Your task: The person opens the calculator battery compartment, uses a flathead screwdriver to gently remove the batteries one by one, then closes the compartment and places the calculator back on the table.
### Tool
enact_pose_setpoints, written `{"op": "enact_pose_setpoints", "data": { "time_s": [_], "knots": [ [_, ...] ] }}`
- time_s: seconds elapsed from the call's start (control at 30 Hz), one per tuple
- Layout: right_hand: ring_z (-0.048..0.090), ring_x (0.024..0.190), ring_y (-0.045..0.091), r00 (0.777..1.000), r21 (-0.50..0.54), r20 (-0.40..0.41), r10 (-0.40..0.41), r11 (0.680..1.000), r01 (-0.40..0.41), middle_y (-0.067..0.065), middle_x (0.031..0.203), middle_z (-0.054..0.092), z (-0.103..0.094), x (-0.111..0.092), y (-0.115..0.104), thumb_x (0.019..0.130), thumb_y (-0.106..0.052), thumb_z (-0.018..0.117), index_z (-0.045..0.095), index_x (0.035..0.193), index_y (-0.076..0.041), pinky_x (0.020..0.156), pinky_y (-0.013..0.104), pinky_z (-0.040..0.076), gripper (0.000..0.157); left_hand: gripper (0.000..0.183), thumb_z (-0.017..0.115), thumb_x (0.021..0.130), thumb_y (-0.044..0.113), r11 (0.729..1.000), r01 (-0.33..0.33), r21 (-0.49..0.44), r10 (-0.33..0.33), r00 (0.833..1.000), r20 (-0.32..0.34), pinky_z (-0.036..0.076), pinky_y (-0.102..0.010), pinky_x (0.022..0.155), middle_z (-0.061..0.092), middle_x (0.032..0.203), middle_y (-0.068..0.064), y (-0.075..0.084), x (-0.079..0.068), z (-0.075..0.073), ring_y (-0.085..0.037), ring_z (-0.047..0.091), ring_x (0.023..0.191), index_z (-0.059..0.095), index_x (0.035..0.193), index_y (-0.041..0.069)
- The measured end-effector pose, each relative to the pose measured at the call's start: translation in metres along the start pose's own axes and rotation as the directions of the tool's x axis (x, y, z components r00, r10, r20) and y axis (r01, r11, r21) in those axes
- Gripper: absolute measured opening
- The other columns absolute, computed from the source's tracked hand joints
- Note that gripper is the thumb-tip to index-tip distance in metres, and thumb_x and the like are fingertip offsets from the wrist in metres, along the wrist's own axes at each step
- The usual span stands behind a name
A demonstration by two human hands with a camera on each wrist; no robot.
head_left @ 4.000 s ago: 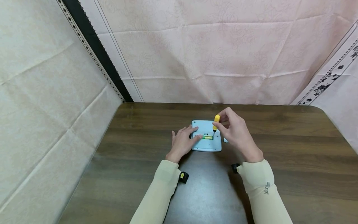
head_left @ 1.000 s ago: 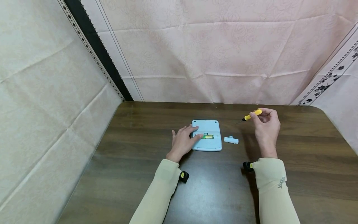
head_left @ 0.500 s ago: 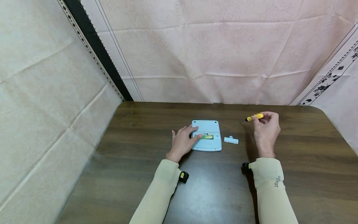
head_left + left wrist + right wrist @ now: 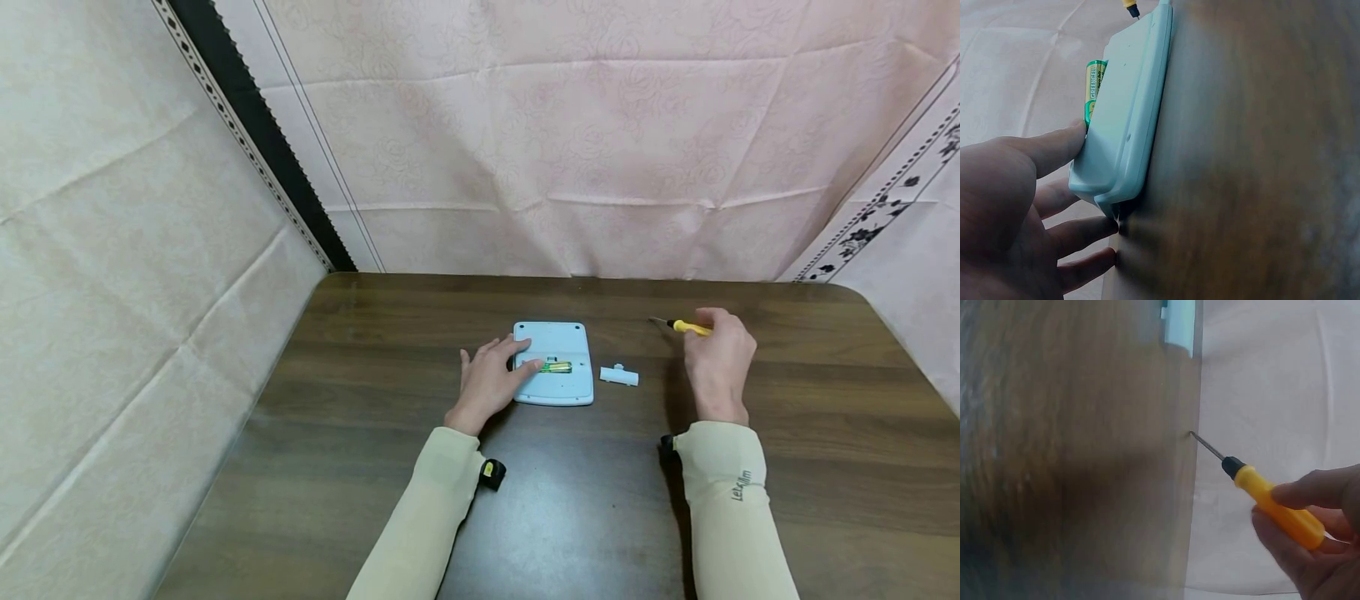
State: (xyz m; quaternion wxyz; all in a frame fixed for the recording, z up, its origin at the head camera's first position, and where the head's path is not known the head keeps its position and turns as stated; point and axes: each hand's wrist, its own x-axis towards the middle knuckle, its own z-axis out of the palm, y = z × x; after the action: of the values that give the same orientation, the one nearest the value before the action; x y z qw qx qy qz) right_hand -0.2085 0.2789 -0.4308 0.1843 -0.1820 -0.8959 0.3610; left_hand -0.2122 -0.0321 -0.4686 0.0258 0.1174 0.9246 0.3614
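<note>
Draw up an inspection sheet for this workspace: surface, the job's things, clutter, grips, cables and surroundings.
Surface: wood-grain table, with a sheen near its front middle.
Job's things: pale-blue battery-powered device with a GREENCELL battery exposed in it; battery cover lying apart to its right; yellow-handled screwdriver.
Clutter: nothing seen.
Grips: left grip rests on the device's left side, fingers spread; right grip pinches the screwdriver by its handle. Whether the tip touches the table is unclear.
Cables: nothing seen.
Surroundings: pale creased cloth behind and beside the table.
</note>
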Motion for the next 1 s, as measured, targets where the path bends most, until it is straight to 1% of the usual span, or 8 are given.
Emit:
{"op": "enact_pose_setpoints", "data": {
  "time_s": [0.1,0.23,0.4,0.5,0.6,0.67,0.77,1.0],
  "knots": [
    [0.059,0.120,0.053,1.000,-0.041,0.021,-0.008,0.999,0.008,0.033,0.132,0.065,0.000,0.000,0.001,0.099,0.002,0.062,0.067,0.131,0.012,0.103,0.060,0.050,0.034,0.052,0.065,0.106,0.045,1.000,-0.001,-0.004,0.001,1.000,-0.001,0.002,-0.073,0.122,0.047,0.162,-0.010,0.000,0.000,0.000,-0.035,0.036,0.154,0.063,0.151,0.019],
    [0.061,0.115,0.054,0.999,-0.064,0.031,-0.016,0.998,0.018,0.033,0.126,0.069,0.001,-0.001,0.004,0.098,0.002,0.063,0.070,0.127,0.011,0.102,0.060,0.050,0.031,0.052,0.065,0.106,0.046,1.000,0.002,-0.007,-0.002,1.000,0.000,0.001,-0.072,0.122,0.047,0.163,-0.009,-0.001,0.000,0.000,-0.034,0.036,0.154,0.063,0.151,0.020],
    [0.062,0.112,0.053,0.995,-0.105,0.098,-0.016,0.994,0.026,0.031,0.122,0.070,0.002,-0.003,0.007,0.099,0.001,0.063,0.071,0.125,0.010,0.101,0.062,0.049,0.029,0.052,0.065,0.106,0.046,1.000,0.003,-0.007,-0.003,1.000,0.000,0.001,-0.072,0.122,0.047,0.163,-0.009,-0.001,0.001,0.000,-0.034,0.036,0.154,0.063,0.151,0.020],
    [0.063,0.108,0.053,0.988,-0.151,0.152,-0.018,0.988,0.041,0.031,0.119,0.071,0.003,-0.003,0.010,0.098,-0.002,0.064,0.072,0.122,0.009,0.094,0.064,0.050,0.028,0.052,0.065,0.106,0.045,1.000,0.004,-0.006,-0.004,1.000,-0.001,0.002,-0.072,0.122,0.047,0.163,-0.009,-0.001,0.000,0.000,-0.034,0.036,0.154,0.063,0.151,0.020],
    [0.064,0.103,0.054,0.980,-0.186,0.197,-0.015,0.981,0.052,0.031,0.116,0.071,0.003,-0.003,0.012,0.097,-0.005,0.064,0.073,0.119,0.007,0.084,0.064,0.050,0.027,0.052,0.066,0.106,0.045,1.000,0.004,-0.006,-0.004,1.000,0.000,0.002,-0.073,0.122,0.047,0.163,-0.009,0.000,0.000,-0.001,-0.034,0.036,0.154,0.064,0.151,0.020],
    [0.064,0.100,0.054,0.976,-0.194,0.219,-0.008,0.980,0.052,0.031,0.116,0.071,0.003,-0.003,0.014,0.096,-0.005,0.064,0.073,0.119,0.006,0.079,0.063,0.051,0.027,0.052,0.066,0.106,0.045,1.000,0.002,-0.006,-0.002,1.000,0.001,0.002,-0.073,0.122,0.047,0.163,-0.010,0.000,0.000,-0.001,-0.034,0.036,0.154,0.064,0.151,0.020],
    [0.065,0.098,0.053,0.970,-0.203,0.245,0.004,0.978,0.047,0.032,0.117,0.070,0.003,-0.002,0.014,0.096,-0.006,0.066,0.072,0.120,0.006,0.074,0.061,0.050,0.027,0.052,0.066,0.106,0.045,1.000,0.001,-0.004,-0.001,1.000,0.004,0.002,-0.073,0.122,0.047,0.163,-0.009,-0.001,0.000,-0.001,-0.034,0.036,0.154,0.063,0.151,0.020],
    [0.064,0.099,0.051,0.957,-0.216,0.288,0.029,0.976,0.035,0.033,0.122,0.067,0.004,-0.002,0.015,0.098,-0.007,0.067,0.069,0.125,0.007,0.075,0.059,0.051,0.031,0.052,0.066,0.105,0.046,1.000,0.002,0.000,-0.002,1.000,0.005,0.001,-0.073,0.122,0.047,0.163,-0.008,-0.001,0.000,0.000,-0.033,0.036,0.154,0.063,0.151,0.021]
  ]
}}
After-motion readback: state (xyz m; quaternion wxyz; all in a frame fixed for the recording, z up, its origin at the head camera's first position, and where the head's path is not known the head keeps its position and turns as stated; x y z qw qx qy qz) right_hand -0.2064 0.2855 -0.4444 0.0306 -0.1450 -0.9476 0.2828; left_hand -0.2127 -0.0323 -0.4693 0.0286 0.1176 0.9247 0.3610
